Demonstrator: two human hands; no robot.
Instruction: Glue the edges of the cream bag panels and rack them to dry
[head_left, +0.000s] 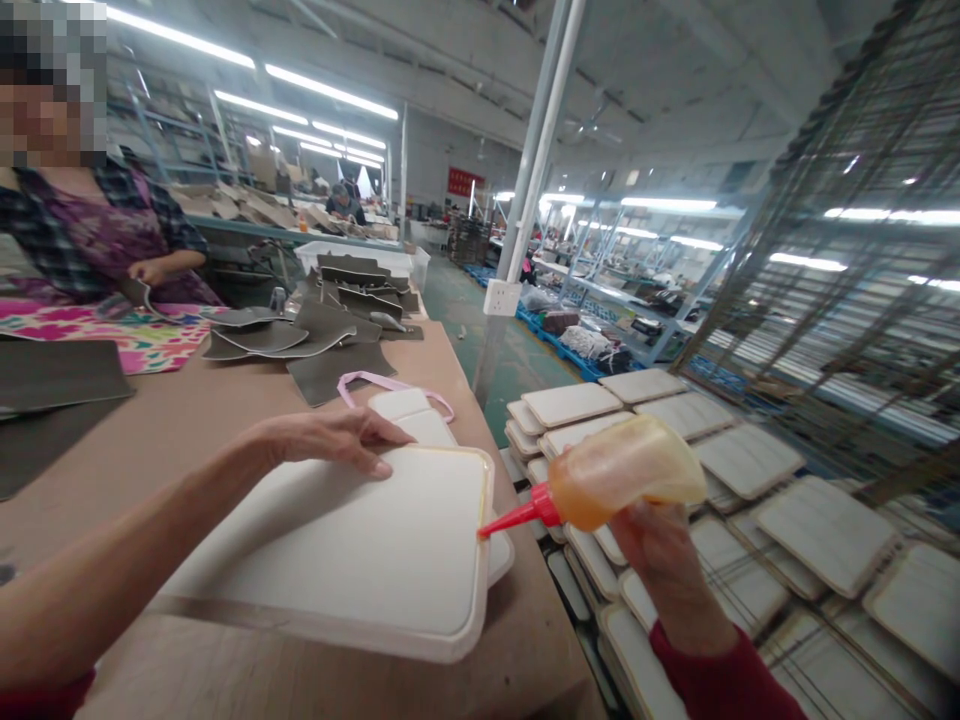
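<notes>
My right hand is wrapped around a translucent squeeze bottle of amber liquid, tipped sideways. Its red nozzle touches the right rim of a white rounded panel, where a yellowish line of the liquid shows along the edge. At the panel's far edge, my left hand grips it with the thumb on top; the other fingers are partly hidden behind. Another white piece lies under the panel, and a pink strap loops out beyond it on the table.
The brown table ends close to the right of the panel. Dark grey cut pieces are heaped toward its far end. Stacks of white panels stand at the right beside a wire rack. A co-worker sits at the left.
</notes>
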